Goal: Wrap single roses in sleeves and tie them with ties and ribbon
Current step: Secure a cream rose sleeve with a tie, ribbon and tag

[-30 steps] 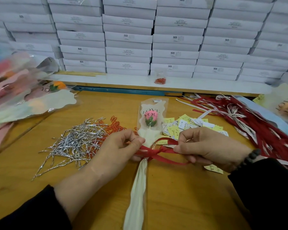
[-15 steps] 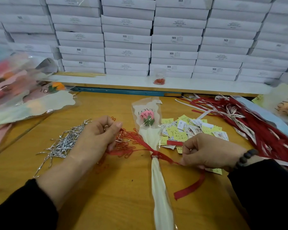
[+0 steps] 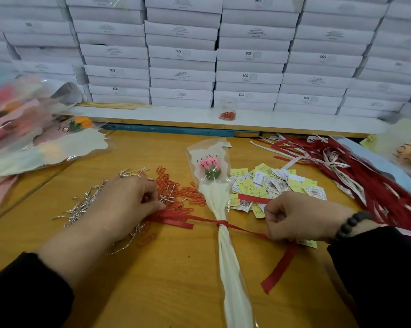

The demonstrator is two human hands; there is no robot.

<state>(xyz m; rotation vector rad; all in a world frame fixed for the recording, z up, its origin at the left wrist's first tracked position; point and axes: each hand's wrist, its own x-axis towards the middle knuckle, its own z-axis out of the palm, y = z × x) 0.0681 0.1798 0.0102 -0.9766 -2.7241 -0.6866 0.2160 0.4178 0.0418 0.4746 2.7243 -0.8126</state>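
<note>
The red ribbon point(image 3: 201, 218) is now pulling tighter around the sleeve point(image 3: 223, 242); my left hand point(image 3: 126, 204) and right hand point(image 3: 299, 216) are pinching its ends with curled fingers, low over the bench point(image 3: 176, 280).

Both arms come in from the near edge of the tabletop, each in a dark sleeve pushed back to show the wrist. The left hand point(image 3: 126, 207) sits low over the tabletop, left of the middle, with its back up. Its fingers are curled, and the thumb and fingertips pinch one end of a red ribbon point(image 3: 176, 218). The right hand point(image 3: 301, 218) sits to the right, about level with the left one. Its fingers are curled under and grip the other end of the ribbon. A dark bead bracelet point(image 3: 352, 223) goes round the right wrist. The two hands are well apart.
</note>
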